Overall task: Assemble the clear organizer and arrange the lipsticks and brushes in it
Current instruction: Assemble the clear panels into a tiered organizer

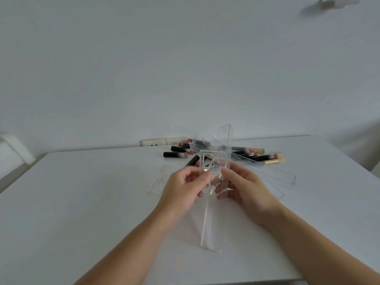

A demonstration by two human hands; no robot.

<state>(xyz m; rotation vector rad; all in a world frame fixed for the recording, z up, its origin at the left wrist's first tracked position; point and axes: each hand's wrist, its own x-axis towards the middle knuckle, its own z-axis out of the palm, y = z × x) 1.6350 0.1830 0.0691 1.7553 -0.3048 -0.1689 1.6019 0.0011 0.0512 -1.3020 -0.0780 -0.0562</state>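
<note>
Above the middle of the table (82, 202), both hands hold clear organizer parts. Left hand (183, 188): fingers curled, thumb and fingertips pinching the left edge of a flat clear end panel (211, 163), rectangular, with cut-out slots; it stands roughly upright. Right hand (244, 188): fingers curled round a long clear tray strip (224, 140), its top end rising above the panel and tilted slightly right. Panel and strip touch between the two hands; whether they are locked together cannot be told. Hands sit close together, just apart.

Below the hands, a second long clear strip (207, 229) lies on the table, running toward the near edge; narrow, trough-like, glossy edges. Whether its upper end is held cannot be told.

Left of the left hand, another flat clear panel (158, 182) lies on the table, faint against the white surface. To the right, more long clear strips (273, 177) lie fanned out, overlapping.

No container holds anything yet: lipsticks (175, 154), black tubes with red-pink ends, lie loose at the far side of the table, partly under a clear strip. Beside them to the right, brushes (273, 161) with gold ferrules and pale bristles, also loose.

Table surface white, matte, smooth. White wall behind; a pale power strip (158, 141) sits at the table's far edge.
</note>
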